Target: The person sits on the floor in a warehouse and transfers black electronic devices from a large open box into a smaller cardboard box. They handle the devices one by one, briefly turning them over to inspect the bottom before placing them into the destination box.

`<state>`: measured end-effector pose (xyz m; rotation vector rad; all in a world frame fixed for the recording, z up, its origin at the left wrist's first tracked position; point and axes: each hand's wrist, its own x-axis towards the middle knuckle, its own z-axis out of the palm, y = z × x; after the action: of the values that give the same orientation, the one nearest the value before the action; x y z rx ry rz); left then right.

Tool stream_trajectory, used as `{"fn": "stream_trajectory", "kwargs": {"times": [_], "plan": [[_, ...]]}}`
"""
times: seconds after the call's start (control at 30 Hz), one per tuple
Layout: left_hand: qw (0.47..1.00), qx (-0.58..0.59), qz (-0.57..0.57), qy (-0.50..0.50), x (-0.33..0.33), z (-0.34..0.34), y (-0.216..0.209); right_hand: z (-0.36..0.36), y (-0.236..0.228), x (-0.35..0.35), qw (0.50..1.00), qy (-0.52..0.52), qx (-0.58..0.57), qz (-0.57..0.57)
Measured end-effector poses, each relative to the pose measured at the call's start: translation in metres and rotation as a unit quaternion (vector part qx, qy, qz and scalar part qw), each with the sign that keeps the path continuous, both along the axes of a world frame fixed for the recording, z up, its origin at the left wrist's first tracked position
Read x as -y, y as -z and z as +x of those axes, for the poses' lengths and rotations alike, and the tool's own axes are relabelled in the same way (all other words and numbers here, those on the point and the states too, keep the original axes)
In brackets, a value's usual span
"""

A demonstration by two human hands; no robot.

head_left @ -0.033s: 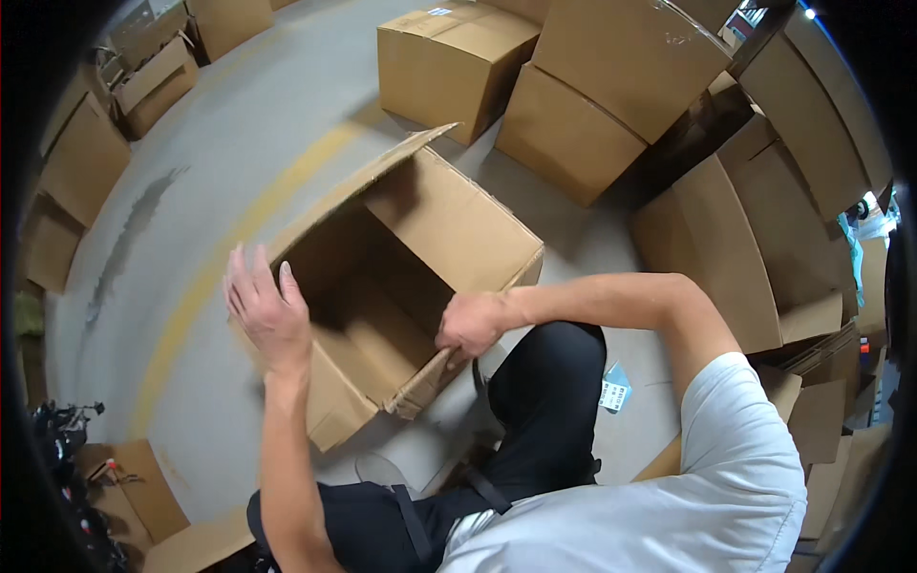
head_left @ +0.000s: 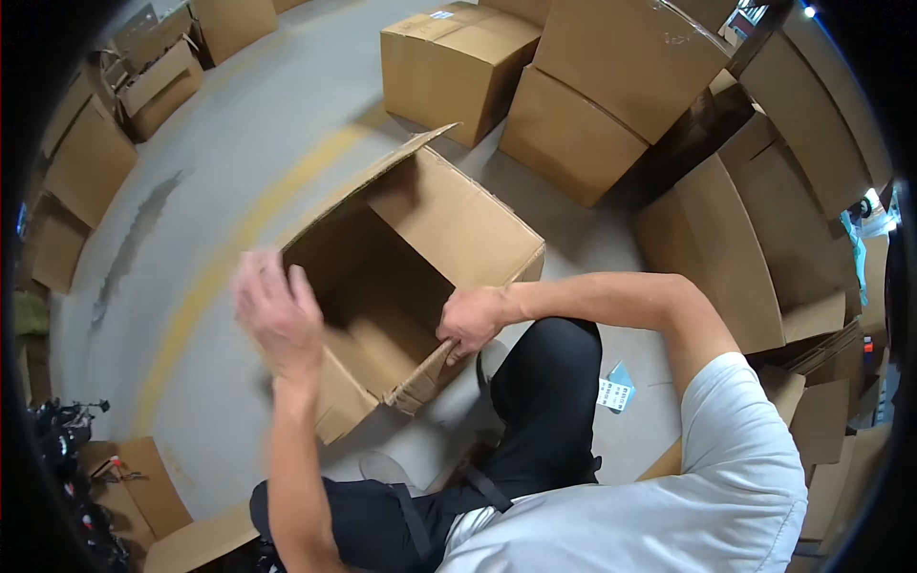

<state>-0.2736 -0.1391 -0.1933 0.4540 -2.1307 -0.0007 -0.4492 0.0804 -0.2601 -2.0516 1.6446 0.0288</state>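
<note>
An open brown cardboard box (head_left: 446, 217) rests on the floor in front of me, its inside bare and its top flaps spread outward. My right hand (head_left: 473, 318) is closed over the box's near right edge, thumb and fingers gripping the cardboard. On the opposite side my left hand (head_left: 282, 313) is at the left flap, with nothing in it. Its fingers are spread, thumb apart, and somewhat smeared by motion. Whether the left palm touches the flap is hard to tell.
Beyond it stand a closed carton (head_left: 449, 72) and stacked cartons (head_left: 578, 134). More large boxes (head_left: 716, 253) line the right side. An open box (head_left: 143, 487) lies at the lower left. A small blue-and-white packet (head_left: 616, 389) is beside my knee. A yellow line (head_left: 234, 244) crosses the floor.
My left hand has shifted slightly right and toward me along the flap, its fingers now blurred. My right hand keeps its hold on the box edge.
</note>
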Motion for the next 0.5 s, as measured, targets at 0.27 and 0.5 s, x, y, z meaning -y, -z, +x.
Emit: {"fn": "stream_trajectory", "kwargs": {"times": [0.27, 0.5], "plan": [[0.903, 0.369, 0.054, 0.215, -0.099, 0.081, 0.034, -0.006, -0.016, 0.017, 0.996, 0.038, -0.044, -0.068], [0.876, 0.337, -0.209, 0.276, -0.059, 0.106, 0.107, -0.038, -0.027, -0.038, 0.968, 0.2, -0.054, -0.142]]}}
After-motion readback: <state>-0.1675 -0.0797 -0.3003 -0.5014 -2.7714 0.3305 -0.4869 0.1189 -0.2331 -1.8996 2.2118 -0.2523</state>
